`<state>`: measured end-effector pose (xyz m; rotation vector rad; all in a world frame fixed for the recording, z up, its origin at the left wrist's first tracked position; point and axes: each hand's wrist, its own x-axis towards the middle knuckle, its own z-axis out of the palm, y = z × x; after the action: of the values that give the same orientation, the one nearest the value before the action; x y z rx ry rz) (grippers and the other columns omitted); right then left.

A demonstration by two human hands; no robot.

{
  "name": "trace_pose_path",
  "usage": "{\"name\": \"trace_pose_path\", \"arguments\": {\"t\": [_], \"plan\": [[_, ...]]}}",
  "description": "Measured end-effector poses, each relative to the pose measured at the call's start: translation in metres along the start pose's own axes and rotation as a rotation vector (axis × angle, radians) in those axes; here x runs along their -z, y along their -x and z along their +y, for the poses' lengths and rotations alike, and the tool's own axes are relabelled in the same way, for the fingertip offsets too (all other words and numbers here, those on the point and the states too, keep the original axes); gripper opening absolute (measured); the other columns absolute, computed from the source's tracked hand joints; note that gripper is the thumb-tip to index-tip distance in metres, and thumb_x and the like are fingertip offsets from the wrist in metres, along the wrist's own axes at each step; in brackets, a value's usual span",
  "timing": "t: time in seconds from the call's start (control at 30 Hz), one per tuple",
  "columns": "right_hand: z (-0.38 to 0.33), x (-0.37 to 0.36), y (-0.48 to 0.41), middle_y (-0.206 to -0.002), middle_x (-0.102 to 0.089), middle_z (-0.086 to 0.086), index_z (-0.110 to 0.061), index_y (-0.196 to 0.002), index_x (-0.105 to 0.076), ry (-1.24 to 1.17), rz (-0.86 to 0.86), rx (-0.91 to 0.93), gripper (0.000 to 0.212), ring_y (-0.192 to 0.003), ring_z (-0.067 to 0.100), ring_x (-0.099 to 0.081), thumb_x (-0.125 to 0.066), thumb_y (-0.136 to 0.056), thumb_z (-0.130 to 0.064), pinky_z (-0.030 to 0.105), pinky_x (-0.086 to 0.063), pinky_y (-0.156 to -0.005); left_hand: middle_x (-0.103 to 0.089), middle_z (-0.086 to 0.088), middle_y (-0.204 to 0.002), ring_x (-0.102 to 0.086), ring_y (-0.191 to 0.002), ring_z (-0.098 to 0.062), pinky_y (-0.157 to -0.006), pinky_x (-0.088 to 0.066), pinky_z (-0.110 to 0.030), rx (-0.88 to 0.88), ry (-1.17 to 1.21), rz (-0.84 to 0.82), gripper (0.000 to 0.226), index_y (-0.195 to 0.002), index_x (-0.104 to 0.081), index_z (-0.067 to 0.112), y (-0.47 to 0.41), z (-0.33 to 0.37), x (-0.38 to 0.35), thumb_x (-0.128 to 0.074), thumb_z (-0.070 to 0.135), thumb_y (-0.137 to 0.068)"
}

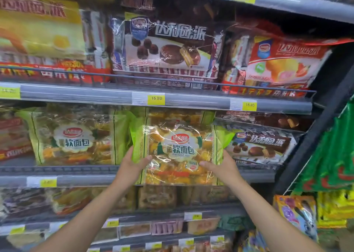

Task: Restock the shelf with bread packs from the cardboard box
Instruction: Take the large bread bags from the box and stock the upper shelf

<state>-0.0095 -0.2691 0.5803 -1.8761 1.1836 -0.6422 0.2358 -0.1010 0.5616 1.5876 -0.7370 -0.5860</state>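
A bread pack (pixel 179 150) with green side seams and a clear front full of small yellow-orange wrapped buns stands upright at the front of the middle shelf (pixel 80 181). My left hand (pixel 132 163) grips its lower left edge, thumb across the front. My right hand (pixel 220 165) holds its lower right edge the same way. A second identical bread pack (pixel 74 137) stands on that shelf to the left, and more of the same show behind the held one. The cardboard box is out of view.
Brown chocolate pie packs (pixel 260 144) lie to the right of the held pack. The upper shelf (pixel 115 94) carries yellow, brown and red pie packs behind a wire rail. Lower shelves hold small pastry packs. A dark upright (pixel 314 142) and hanging green bags (pixel 333 156) stand at right.
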Motion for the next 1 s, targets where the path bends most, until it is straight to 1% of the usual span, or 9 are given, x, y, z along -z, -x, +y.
{"name": "trace_pose_path", "arguments": {"t": [0.2, 0.37, 0.5, 0.67, 0.73, 0.8, 0.87, 0.93, 1.0], "plan": [[-0.024, -0.022, -0.029, -0.165, -0.020, 0.005, -0.013, -0.160, -0.009, -0.030, 0.089, -0.008, 0.119, -0.151, 0.026, -0.023, -0.084, -0.073, -0.050, 0.048, -0.027, -0.118, -0.016, -0.002, -0.169, -0.021, -0.154, -0.025, -0.120, -0.025, -0.049, -0.026, -0.090, -0.006, 0.095, -0.162, -0.012, 0.018, -0.042, 0.007, 0.006, -0.069, 0.046, -0.092], [-0.030, -0.039, -0.040, -0.159, -0.035, 0.008, -0.006, -0.155, -0.023, 0.013, 0.191, 0.053, 0.103, -0.145, 0.026, -0.033, -0.082, -0.079, -0.042, 0.040, -0.034, -0.111, -0.014, -0.001, -0.169, -0.018, -0.154, -0.023, -0.122, -0.021, -0.047, 0.015, -0.015, 0.062, 0.090, -0.162, -0.011, 0.018, -0.063, 0.005, 0.007, -0.068, 0.038, -0.095], [-0.031, -0.048, -0.044, -0.155, -0.038, 0.008, -0.006, -0.153, -0.024, 0.086, 0.228, 0.113, 0.101, -0.142, 0.025, -0.037, -0.082, -0.079, -0.043, 0.036, -0.036, -0.107, -0.012, 0.004, -0.168, -0.043, -0.136, -0.012, -0.121, -0.022, -0.046, 0.014, 0.046, 0.092, 0.087, -0.162, -0.008, 0.019, -0.060, 0.002, 0.008, -0.065, 0.031, -0.097], [-0.033, -0.047, -0.071, -0.160, -0.031, 0.006, -0.005, -0.156, -0.019, 0.027, 0.208, 0.055, 0.106, -0.147, 0.025, -0.030, -0.081, -0.080, -0.043, 0.038, -0.031, -0.114, -0.023, 0.003, -0.163, -0.052, -0.123, 0.003, -0.103, -0.038, -0.025, -0.003, -0.007, 0.049, 0.086, -0.162, -0.008, 0.016, -0.072, 0.010, -0.001, -0.064, 0.027, -0.098], [-0.033, -0.048, -0.081, -0.141, -0.046, 0.002, -0.003, -0.148, -0.031, 0.037, 0.235, 0.033, 0.092, -0.136, 0.025, -0.042, -0.082, -0.080, -0.040, 0.031, -0.036, -0.100, -0.047, -0.002, -0.145, -0.055, -0.107, -0.007, -0.093, -0.040, -0.019, 0.007, -0.020, 0.043, 0.081, -0.160, -0.014, 0.020, -0.082, 0.009, -0.004, -0.066, 0.028, -0.098], [-0.031, -0.051, -0.088, -0.122, -0.044, -0.001, 0.001, -0.141, -0.036, 0.058, 0.244, -0.018, 0.084, -0.121, 0.021, -0.046, -0.081, -0.081, -0.037, 0.028, -0.036, -0.091, -0.057, 0.008, -0.094, -0.047, -0.069, -0.003, -0.061, -0.039, -0.013, 0.040, -0.051, 0.026, 0.064, -0.142, -0.037, 0.026, -0.095, 0.000, -0.008, -0.074, 0.027, -0.089], [-0.025, -0.058, -0.095, -0.117, -0.050, 0.004, 0.003, -0.131, -0.041, 0.097, 0.249, -0.076, 0.076, -0.108, 0.023, -0.049, -0.082, -0.081, -0.037, 0.030, -0.040, -0.085, -0.045, 0.011, -0.061, -0.041, -0.049, -0.005, -0.045, -0.032, -0.017, 0.089, -0.124, 0.053, 0.047, -0.123, -0.055, -0.002, -0.110, -0.013, -0.012, -0.076, 0.020, -0.087], [-0.017, -0.064, -0.100, -0.110, -0.053, 0.011, 0.002, -0.122, -0.044, 0.129, 0.239, -0.125, 0.072, -0.105, 0.029, -0.053, -0.083, -0.079, -0.040, 0.034, -0.044, -0.080, -0.037, 0.006, -0.049, -0.035, -0.038, -0.008, -0.038, -0.028, -0.021, 0.166, -0.208, 0.088, 0.035, -0.105, -0.058, -0.017, -0.116, -0.023, -0.015, -0.067, 0.015, -0.095], [-0.011, -0.068, -0.101, -0.108, -0.054, 0.012, 0.001, -0.118, -0.046, 0.155, 0.229, -0.139, 0.070, -0.107, 0.032, -0.056, -0.083, -0.078, -0.042, 0.036, -0.046, -0.079, -0.044, 0.000, -0.056, -0.042, -0.043, -0.011, -0.044, -0.035, -0.021, 0.149, -0.233, 0.068, 0.026, -0.100, -0.059, -0.010, -0.113, -0.021, -0.015, -0.064, 0.015, -0.095]]}}
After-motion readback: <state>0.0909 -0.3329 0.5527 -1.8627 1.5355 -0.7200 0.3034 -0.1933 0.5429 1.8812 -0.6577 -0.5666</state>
